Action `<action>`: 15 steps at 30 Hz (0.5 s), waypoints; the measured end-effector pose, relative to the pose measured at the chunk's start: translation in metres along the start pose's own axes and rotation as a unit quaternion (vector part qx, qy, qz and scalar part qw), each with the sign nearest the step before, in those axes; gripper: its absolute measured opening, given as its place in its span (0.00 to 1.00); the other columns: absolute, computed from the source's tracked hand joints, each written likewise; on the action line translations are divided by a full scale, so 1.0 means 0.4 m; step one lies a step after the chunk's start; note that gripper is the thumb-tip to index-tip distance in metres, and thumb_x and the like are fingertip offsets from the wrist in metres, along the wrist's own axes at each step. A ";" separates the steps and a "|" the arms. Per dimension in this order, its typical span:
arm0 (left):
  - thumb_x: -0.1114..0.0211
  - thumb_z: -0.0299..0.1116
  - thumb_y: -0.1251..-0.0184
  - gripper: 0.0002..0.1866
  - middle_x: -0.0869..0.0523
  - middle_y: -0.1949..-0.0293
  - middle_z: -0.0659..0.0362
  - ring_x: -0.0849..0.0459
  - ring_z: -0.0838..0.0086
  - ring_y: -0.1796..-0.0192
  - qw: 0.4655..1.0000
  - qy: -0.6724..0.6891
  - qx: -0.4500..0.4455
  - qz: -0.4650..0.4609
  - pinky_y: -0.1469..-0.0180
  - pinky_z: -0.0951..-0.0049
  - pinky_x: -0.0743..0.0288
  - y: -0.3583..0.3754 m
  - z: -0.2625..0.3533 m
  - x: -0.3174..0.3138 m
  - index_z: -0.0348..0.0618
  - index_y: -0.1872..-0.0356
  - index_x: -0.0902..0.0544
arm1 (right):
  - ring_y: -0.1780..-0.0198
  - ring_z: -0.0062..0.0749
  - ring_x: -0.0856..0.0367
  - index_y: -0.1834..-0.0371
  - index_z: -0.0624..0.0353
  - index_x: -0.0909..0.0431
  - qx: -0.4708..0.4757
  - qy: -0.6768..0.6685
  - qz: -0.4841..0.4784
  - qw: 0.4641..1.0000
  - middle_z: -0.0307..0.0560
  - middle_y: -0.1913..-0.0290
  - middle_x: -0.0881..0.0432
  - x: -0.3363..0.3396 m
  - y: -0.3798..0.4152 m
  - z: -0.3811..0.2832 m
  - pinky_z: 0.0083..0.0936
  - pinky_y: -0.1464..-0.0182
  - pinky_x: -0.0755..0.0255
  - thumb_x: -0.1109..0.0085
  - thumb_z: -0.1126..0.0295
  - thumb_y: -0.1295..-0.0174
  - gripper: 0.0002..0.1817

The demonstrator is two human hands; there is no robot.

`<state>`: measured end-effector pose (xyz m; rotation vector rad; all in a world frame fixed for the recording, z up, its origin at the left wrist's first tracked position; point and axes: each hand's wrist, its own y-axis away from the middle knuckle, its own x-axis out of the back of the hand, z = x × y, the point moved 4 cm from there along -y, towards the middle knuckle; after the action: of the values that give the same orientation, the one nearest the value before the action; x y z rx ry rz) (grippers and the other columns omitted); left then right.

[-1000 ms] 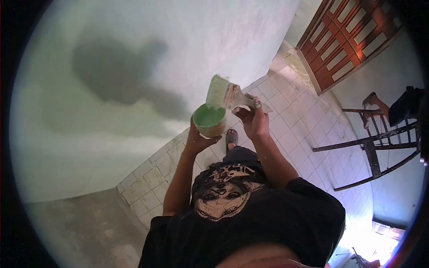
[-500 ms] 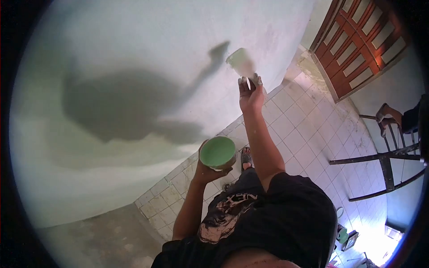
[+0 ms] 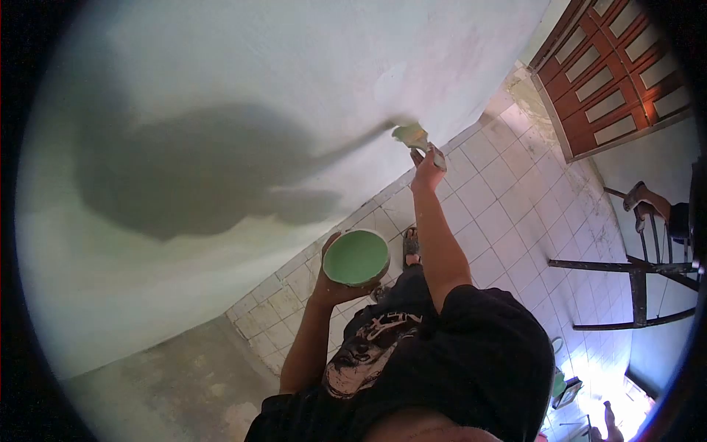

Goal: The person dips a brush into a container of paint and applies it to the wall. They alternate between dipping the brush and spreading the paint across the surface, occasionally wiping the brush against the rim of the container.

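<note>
Light green paint fills a round bowl (image 3: pixel 356 257) cradled from below by my left hand (image 3: pixel 335 287), fingers curved round its side. Out in front, my right hand (image 3: pixel 428 174) is closed on the handle of a wide paintbrush (image 3: pixel 411 136). Green paint coats its bristles, which are right at the surface of the pale wall (image 3: pixel 243 88), low on it. Across that wall falls a large shadow of my body and arm, its tip meeting the brush.
White square tiles (image 3: pixel 508 214) cover the floor along the wall, with bare grey concrete (image 3: pixel 177 376) at lower left. A wooden door with pale panels (image 3: pixel 611 81) stands at upper right. On a dark metal ladder (image 3: pixel 638 295) at right are another person's feet (image 3: pixel 642 199).
My right hand has moved down and slightly right with the paintbrush, lower along the wall. The bowl in my left hand stays nearly in place. The view has shifted slightly.
</note>
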<state>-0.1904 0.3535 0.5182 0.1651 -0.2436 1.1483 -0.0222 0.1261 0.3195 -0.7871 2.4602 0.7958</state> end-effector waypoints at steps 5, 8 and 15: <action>0.23 0.42 0.65 0.43 0.23 0.49 0.60 0.30 0.71 0.41 0.994 -0.092 -0.042 -0.037 0.32 0.60 0.53 0.012 -0.016 0.006 0.48 0.43 0.33 | 0.64 0.37 0.20 0.57 0.69 0.28 0.046 0.001 -0.042 0.998 0.51 0.59 0.24 -0.150 0.053 -0.103 0.28 0.63 0.19 0.50 0.73 0.39 0.11; 0.21 0.39 0.67 0.50 0.26 0.45 0.56 0.31 0.67 0.39 0.998 -0.018 -0.063 -0.021 0.34 0.60 0.47 0.039 -0.035 -0.011 0.46 0.38 0.41 | 0.64 0.36 0.20 0.59 0.69 0.28 0.057 -0.028 -0.065 0.996 0.51 0.61 0.24 -0.305 0.132 -0.267 0.31 0.62 0.19 0.50 0.76 0.39 0.09; 0.19 0.38 0.69 0.59 0.36 0.39 0.47 0.34 0.58 0.38 0.996 0.029 -0.081 -0.022 0.37 0.58 0.39 0.064 -0.012 0.015 0.45 0.35 0.53 | 0.63 0.45 0.20 0.52 0.68 0.33 0.036 -0.217 -0.138 0.966 0.54 0.56 0.26 -0.283 0.136 -0.351 0.36 0.57 0.21 0.52 0.73 0.38 0.13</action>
<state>-0.2109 0.3704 0.5154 -0.0058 -0.2802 1.0818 -0.0038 0.1168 0.5066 -0.8061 1.9314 0.6841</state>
